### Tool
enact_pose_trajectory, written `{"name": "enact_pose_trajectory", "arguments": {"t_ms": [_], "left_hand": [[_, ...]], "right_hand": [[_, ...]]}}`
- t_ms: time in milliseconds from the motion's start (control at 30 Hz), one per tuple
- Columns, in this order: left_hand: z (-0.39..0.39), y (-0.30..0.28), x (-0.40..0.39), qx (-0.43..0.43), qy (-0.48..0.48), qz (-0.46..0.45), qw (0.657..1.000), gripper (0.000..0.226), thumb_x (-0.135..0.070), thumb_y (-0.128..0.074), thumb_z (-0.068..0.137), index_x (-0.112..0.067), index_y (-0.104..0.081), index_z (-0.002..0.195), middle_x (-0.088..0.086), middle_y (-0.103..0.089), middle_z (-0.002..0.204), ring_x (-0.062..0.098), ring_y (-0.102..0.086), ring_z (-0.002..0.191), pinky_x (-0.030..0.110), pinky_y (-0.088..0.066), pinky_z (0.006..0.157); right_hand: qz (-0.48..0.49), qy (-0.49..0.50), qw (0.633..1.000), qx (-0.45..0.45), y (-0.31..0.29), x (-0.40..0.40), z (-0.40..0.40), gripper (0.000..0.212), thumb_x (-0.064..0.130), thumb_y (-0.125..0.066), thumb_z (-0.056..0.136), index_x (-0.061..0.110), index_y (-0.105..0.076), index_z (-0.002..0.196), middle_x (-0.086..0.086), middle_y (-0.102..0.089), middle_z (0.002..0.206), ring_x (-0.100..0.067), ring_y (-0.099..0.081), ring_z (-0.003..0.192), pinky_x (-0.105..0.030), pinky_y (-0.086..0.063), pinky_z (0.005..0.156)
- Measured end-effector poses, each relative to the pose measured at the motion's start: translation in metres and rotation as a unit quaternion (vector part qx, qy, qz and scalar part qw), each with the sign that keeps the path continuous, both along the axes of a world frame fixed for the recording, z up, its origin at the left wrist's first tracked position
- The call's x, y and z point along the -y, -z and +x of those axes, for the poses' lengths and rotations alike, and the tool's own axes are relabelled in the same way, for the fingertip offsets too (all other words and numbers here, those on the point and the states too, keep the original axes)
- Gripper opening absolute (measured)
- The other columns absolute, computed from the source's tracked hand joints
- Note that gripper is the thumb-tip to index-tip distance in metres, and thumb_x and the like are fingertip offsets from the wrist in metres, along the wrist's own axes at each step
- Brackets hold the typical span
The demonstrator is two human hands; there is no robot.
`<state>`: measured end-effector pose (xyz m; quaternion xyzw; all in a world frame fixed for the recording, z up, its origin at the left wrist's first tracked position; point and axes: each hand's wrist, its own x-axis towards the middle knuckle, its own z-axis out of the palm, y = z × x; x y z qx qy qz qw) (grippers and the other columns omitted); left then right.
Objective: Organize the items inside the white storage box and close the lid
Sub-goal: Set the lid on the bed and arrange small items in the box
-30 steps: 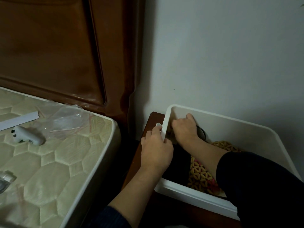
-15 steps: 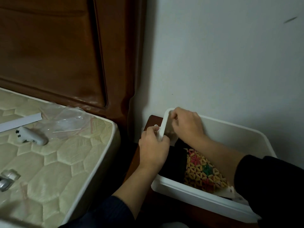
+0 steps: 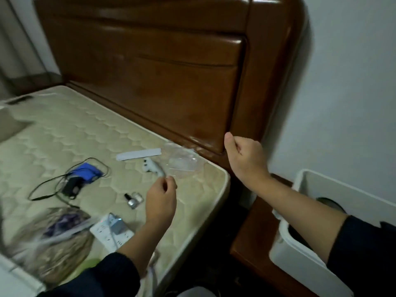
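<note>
Fingers of the left hand (image 3: 159,203) hang loosely curled over the mattress (image 3: 64,133), holding nothing and touching nothing. The right hand (image 3: 244,156) is raised in front of the wooden headboard (image 3: 171,82), its fingers curled into a loose fist with the thumb up, also holding nothing.

Just beyond the left fingertips lie a small white controller (image 3: 152,166), a clear plastic bag (image 3: 182,163) and a flat white strip (image 3: 138,154). Beside the left knuckles sits a little nail polish bottle (image 3: 133,198); further out are a blue pouch (image 3: 87,173) tangled with a black cable (image 3: 49,187), and nearer the wrist a white power strip (image 3: 111,230) and a blurred bundle in plastic (image 3: 53,243).

Behind the right wrist, under the forearm, stands the white storage box (image 3: 334,187) on a wooden bedside table (image 3: 255,234). It is open, with dark contents inside that are hard to make out. A dark gap separates the mattress edge from the table, and the pale wall (image 3: 353,82) rises right behind the box.
</note>
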<state>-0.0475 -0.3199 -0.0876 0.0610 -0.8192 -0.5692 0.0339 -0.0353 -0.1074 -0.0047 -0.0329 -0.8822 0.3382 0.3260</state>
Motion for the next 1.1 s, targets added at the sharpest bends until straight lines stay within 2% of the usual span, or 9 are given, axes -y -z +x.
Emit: {"name": "enact_pose_trajectory", "arguments": {"t_ms": [133, 233, 367, 500, 633, 733, 833, 967, 1100], "left_hand": [[0.001, 0.022, 0.088, 0.017, -0.066, -0.061, 0.996, 0.035, -0.028, -0.052, 0.107, -0.008, -0.061, 0.079, 0.008, -0.066, 0.074, 0.029, -0.061, 0.071, 0.037, -0.045, 0.061], [0.005, 0.035, 0.134, 0.026, -0.077, -0.103, 0.991, 0.028, -0.026, -0.055, 0.106, -0.01, -0.067, 0.087, 0.003, -0.067, 0.077, 0.026, -0.065, 0.074, 0.043, -0.052, 0.068], [-0.005, 0.028, 0.148, -0.047, -0.041, -0.09, 0.994, 0.016, -0.029, -0.061, 0.103, -0.026, -0.07, 0.091, -0.009, -0.07, 0.084, 0.009, -0.068, 0.077, 0.038, -0.059, 0.069], [-0.047, 0.028, 0.156, -0.037, -0.07, -0.077, 0.994, 0.013, -0.029, -0.062, 0.102, -0.028, -0.071, 0.093, -0.014, -0.07, 0.085, 0.005, -0.067, 0.079, 0.028, -0.055, 0.069], [-0.089, 0.06, 0.17, 0.134, -0.031, -0.139, 0.981, 0.027, -0.015, -0.062, 0.099, -0.014, -0.068, 0.125, 0.006, -0.073, 0.116, 0.017, -0.069, 0.091, 0.027, -0.053, 0.074], [-0.117, 0.076, 0.167, 0.235, 0.015, -0.132, 0.963, 0.028, -0.012, -0.066, 0.096, -0.006, -0.065, 0.123, 0.02, -0.071, 0.12, 0.035, -0.069, 0.109, 0.04, -0.056, 0.09], [-0.143, 0.088, 0.159, 0.29, 0.024, -0.118, 0.949, 0.015, -0.005, -0.065, 0.094, -0.005, -0.057, 0.082, 0.022, -0.065, 0.089, 0.031, -0.063, 0.078, 0.038, -0.049, 0.071], [-0.165, 0.101, 0.145, 0.355, 0.044, -0.147, 0.922, 0.014, -0.004, -0.072, 0.087, -0.001, -0.061, 0.078, 0.014, -0.06, 0.066, 0.023, -0.056, 0.056, 0.032, -0.05, 0.059], [-0.174, 0.111, 0.136, 0.381, 0.06, -0.193, 0.902, 0.014, -0.009, -0.07, 0.085, 0.0, -0.07, 0.095, 0.016, -0.065, 0.073, 0.028, -0.065, 0.069, 0.035, -0.058, 0.071]], "right_hand": [[-0.033, -0.097, 0.994, 0.043, 0.037, 0.093, -0.034, 0.053, 0.036, -0.046, 0.109, 0.028, -0.037, 0.057, 0.008, -0.04, 0.049, -0.009, -0.04, 0.046, -0.032, -0.021, 0.05], [-0.054, -0.165, 0.968, 0.183, 0.079, 0.15, -0.055, 0.045, 0.039, -0.048, 0.107, 0.024, -0.044, 0.064, 0.007, -0.055, 0.058, -0.006, -0.05, 0.052, -0.034, -0.036, 0.051], [0.013, -0.187, 0.927, 0.326, 0.135, 0.2, -0.078, 0.012, 0.033, -0.056, 0.101, 0.022, -0.06, 0.101, -0.003, -0.065, 0.108, -0.026, -0.064, 0.1, -0.041, -0.053, 0.087], [0.066, -0.212, 0.894, 0.39, 0.172, 0.217, -0.104, 0.044, 0.032, -0.057, 0.101, 0.02, -0.052, 0.144, -0.009, -0.045, 0.148, -0.032, -0.049, 0.133, -0.037, -0.04, 0.112], [0.128, -0.235, 0.867, 0.421, 0.199, 0.222, -0.125, 0.061, 0.023, -0.051, 0.1, 0.038, -0.037, 0.158, 0.003, -0.023, 0.167, -0.031, -0.034, 0.142, -0.035, -0.028, 0.121], [0.179, -0.249, 0.842, 0.444, 0.214, 0.215, -0.135, 0.075, 0.016, -0.049, 0.095, 0.052, -0.028, 0.158, 0.009, -0.017, 0.169, -0.032, -0.025, 0.145, -0.042, -0.027, 0.121], [0.196, -0.235, 0.866, 0.396, 0.22, 0.206, -0.142, 0.063, 0.023, -0.05, 0.099, 0.055, -0.036, 0.151, 0.012, -0.035, 0.157, -0.026, -0.035, 0.136, -0.039, -0.035, 0.11], [0.197, -0.251, 0.885, 0.34, 0.224, 0.201, -0.156, 0.055, 0.022, -0.056, 0.096, 0.047, -0.048, 0.145, 0.015, -0.047, 0.145, -0.025, -0.045, 0.119, -0.035, -0.04, 0.104], [0.16, -0.282, 0.893, 0.313, 0.239, 0.2, -0.161, 0.047, 0.022, -0.054, 0.099, 0.043, -0.057, 0.141, 0.016, -0.056, 0.14, -0.026, -0.047, 0.113, -0.035, -0.038, 0.103]]}}
